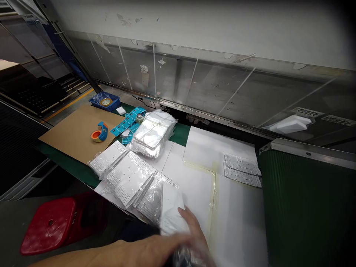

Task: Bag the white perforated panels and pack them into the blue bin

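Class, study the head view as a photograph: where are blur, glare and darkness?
In the head view, motion blur smears the left hand; glare glints off the bagged packets; the upper right corner falls almost to black; the tape dispenser looks comparatively crisp.

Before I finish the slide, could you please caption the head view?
A bare hand holds a flat white piece beside dash-marked white panels in clear plastic.
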The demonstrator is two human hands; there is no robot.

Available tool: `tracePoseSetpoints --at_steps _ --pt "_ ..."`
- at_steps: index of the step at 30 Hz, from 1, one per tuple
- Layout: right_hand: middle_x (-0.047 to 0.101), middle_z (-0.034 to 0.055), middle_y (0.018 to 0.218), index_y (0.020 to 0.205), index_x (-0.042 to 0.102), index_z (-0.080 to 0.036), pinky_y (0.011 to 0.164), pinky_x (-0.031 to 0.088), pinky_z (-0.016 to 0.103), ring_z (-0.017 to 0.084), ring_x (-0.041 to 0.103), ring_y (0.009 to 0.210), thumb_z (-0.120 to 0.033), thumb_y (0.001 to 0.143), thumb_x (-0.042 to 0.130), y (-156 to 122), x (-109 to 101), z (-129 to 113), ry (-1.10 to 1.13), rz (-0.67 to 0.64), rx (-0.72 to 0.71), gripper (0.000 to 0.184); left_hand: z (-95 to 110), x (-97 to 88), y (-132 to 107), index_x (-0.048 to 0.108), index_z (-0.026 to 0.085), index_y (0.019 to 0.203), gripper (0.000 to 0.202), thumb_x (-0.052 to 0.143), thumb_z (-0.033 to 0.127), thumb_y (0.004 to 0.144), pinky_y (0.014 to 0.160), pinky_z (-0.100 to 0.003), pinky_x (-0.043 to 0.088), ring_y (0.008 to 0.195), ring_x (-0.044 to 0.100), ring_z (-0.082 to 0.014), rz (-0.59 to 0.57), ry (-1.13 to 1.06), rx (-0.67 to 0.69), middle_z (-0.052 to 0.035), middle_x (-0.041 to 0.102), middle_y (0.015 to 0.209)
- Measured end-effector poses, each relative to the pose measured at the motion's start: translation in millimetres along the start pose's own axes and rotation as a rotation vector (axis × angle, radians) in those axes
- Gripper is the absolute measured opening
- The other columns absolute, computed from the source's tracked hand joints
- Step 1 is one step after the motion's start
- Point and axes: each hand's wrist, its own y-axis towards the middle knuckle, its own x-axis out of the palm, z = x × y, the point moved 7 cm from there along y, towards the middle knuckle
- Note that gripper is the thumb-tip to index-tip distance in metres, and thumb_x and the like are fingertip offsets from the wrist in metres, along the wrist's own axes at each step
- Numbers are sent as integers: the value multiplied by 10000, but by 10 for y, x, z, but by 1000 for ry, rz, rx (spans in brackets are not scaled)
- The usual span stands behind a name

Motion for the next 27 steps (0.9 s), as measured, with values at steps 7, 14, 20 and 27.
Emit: tracePoseSetpoints --at_steps 7,14,20,27 --pt "636 83 1116 1348 317 -221 864 465 384 245 591 1033 -287 749 652 330 384 92 60 -25 -183 690 -1298 -132 58 105 212 1441 1050 705 139 583 1088 -566 38 1372 24 -346 281 583 -181 -119 132 1509" --pt "513 43 1298 1243 477 -263 1020 341 355 230 436 1224 -436 769 625 223 384 -57 -140 -4 -190 526 -1412 -497 -190 272 240 1403 637 508 159 817 1092 -458 248 1328 290 -268 862 -219 -95 -85 349 1437" --pt "599 168 1143 1260 387 -150 818 486 440 284 613 988 -573 779 515 365 253 271 -144 37 5 654 -2116 -295 -431 451 140 1257 566 651 146 728 852 -459 508 968 632 -307 1314 -1309 -273 -140 667 1024" --pt "662 79 968 1130 445 -176 727 477 326 214 635 852 -349 744 572 765 404 370 -420 7 -127 441 -2458 -11 -517 439 94 1222 577 691 177 710 843 -382 516 947 641 -288 1223 -1449 -484 -177 628 1081"
